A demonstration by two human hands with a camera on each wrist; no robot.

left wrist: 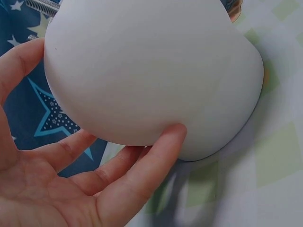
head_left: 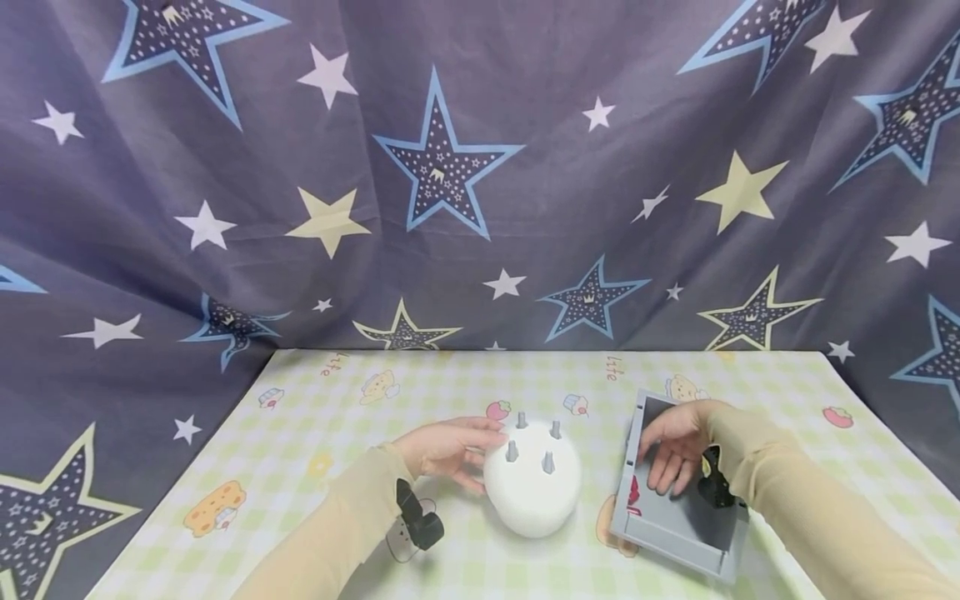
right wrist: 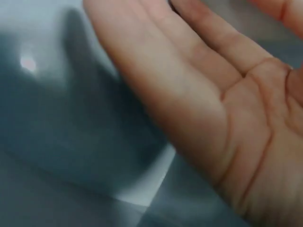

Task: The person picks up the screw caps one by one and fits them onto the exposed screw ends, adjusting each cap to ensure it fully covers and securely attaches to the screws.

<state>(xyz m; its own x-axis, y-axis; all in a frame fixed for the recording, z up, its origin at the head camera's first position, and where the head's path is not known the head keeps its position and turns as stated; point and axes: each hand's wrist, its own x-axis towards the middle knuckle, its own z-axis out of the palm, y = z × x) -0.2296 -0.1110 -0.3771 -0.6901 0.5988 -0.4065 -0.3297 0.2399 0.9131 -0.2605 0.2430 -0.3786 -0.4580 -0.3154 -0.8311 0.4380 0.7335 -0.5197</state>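
A rounded white object (head_left: 534,496) stands on the table with several grey threaded bolts (head_left: 549,462) pointing up from its top. Its smooth, bulging side fills much of the left wrist view. My left hand (head_left: 450,450) rests against the left side of it, fingers spread and fairly straight, fingertips touching. To the right lies a shallow grey tray (head_left: 678,527) with raised edges. My right hand (head_left: 678,446) is inside it, palm and loose fingers showing, nothing visible in its grasp. A blurred grey surface lies beside that hand in the right wrist view.
A checked cloth with cartoon prints covers the table (head_left: 300,467). A dark star-patterned curtain (head_left: 480,192) hangs behind its back edge. Red marks (head_left: 634,490) show on the tray's left side. A black camera strap (head_left: 416,517) sits on my left wrist.
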